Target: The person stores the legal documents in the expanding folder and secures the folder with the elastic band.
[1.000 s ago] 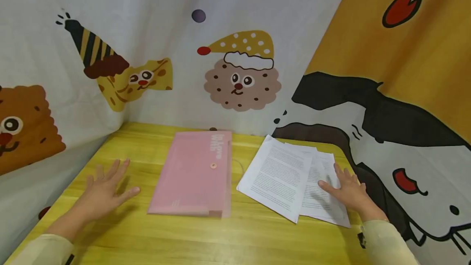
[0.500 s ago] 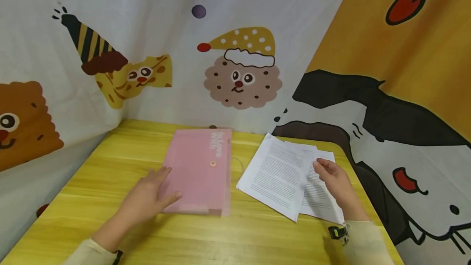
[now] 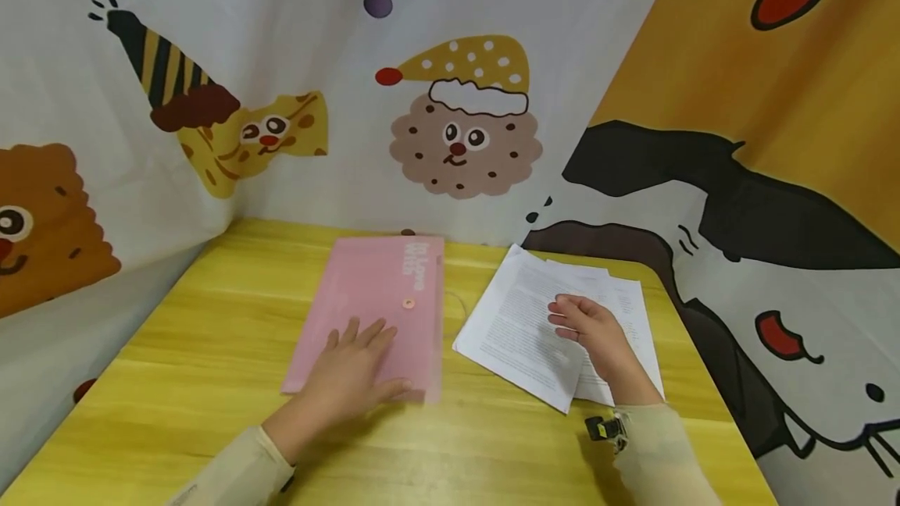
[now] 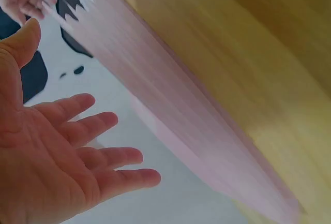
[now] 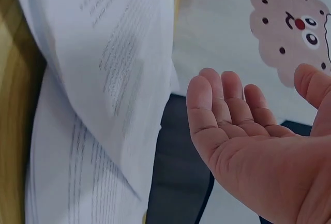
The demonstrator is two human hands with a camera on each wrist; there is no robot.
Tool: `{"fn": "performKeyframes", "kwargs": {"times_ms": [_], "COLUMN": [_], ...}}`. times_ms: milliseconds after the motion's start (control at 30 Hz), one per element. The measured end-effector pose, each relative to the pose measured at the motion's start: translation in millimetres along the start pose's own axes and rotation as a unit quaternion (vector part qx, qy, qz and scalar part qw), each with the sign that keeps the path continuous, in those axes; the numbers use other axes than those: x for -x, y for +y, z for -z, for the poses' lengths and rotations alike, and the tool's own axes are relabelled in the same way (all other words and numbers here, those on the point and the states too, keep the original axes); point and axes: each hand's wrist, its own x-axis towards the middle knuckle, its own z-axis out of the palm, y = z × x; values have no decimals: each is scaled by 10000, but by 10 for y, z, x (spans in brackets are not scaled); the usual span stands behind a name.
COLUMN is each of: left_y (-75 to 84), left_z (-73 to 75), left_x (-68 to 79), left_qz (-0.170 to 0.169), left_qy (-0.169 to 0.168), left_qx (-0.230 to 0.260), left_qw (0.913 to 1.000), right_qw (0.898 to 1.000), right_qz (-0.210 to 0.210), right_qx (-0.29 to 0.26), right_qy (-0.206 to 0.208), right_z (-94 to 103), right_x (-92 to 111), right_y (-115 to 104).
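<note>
A pink translucent file folder [image 3: 373, 276] with a button clasp and white lettering lies on the table. My left hand [image 3: 351, 369] is over its near part, fingers spread. In the left wrist view, the palm and fingers [image 4: 103, 175] are in front of the folder's long side [image 4: 176, 100], holding nothing. Right of the folder lie printed paper sheets [image 3: 516, 318] in two overlapping, slightly fanned stacks. Over them is my right hand [image 3: 594, 338], its fingers loosely bent. The right wrist view shows that hand [image 5: 253, 146] holding nothing, beside the papers [image 5: 119, 79].
The yellow wood-grain table [image 3: 211, 318] backs onto a white curtain [image 3: 295, 45] printed with cartoon food. On the right hangs an orange, black and white printed cloth [image 3: 703, 84]. A thin pale string [image 3: 458, 301] lies between folder and papers.
My left hand has moved right from the bare table to over the folder. My right hand has shifted left over the papers, its fingers now less spread. Folder and papers stay in place.
</note>
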Motion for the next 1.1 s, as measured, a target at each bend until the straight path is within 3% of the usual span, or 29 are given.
{"fn": "performKeyframes", "kwargs": {"times_ms": [200,633,800,900,1100], "left_y": [96,326,422,466,527], "left_z": [-80,-167,-171,-157,-126], "left_x": [-123,-293,-397,-507,-692], "left_qz": [-176,97,144,341,950], "left_qy": [-64,-458,-317,-283,-551], "left_qx": [-70,104,-114,-289,-374], "left_qw": [9998,9988,9993,9986,9933], "right_qw": [9999,9989,9986,9987,9987], "right_qz": [-14,-99,-168,-165,-108], "right_qx": [21,141,203,232,277], "right_qy": [-149,-427,-459,-427,-420], "right_z": [-131,-384,-417,-412,-393], "right_x": [-26,-56,-48,-45,-56], "right_y": [-4,-58,-44,-22,13]}}
